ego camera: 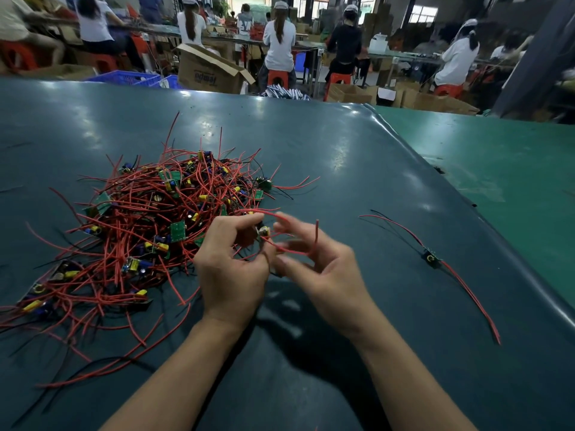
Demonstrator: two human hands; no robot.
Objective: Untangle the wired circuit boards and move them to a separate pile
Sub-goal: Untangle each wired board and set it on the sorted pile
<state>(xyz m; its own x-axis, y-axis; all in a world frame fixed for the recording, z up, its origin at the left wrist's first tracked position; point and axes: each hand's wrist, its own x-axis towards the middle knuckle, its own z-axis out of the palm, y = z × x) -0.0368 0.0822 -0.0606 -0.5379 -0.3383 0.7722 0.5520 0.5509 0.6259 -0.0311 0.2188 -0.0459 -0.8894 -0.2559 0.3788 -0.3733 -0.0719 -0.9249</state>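
The left hand point(231, 269) is curled around a small circuit board point(263, 233), pinching it between thumb and fingers just above the table. The right hand point(323, 262), close beside it, has its fingers partly bent and hooks a loop of red wire point(306, 248) that runs from that board; the fingertips are blurred, so how firmly the wire is held is unclear.

Just beyond and to the left of the left hand lies the tangled pile point(149, 225), a heap of green boards, yellow and blue components and many red and black leads. Some red strands from it reach right up to the held board, and I cannot tell whether they are fully free of it.

Well to the right of the right hand, one separated board point(431, 259) rests alone on the dark green table point(357, 144) with its wires trailing out, marking the start of the new pile.

The risks, as I judge them: if the held board's leads are looped through the heap, pulling it rightward could drag neighbouring boards along or tighten a knot. A sharp tug on the wire rather than the board could strain the solder joint. Dropping it carelessly across the lone board's long leads could start a fresh tangle there.
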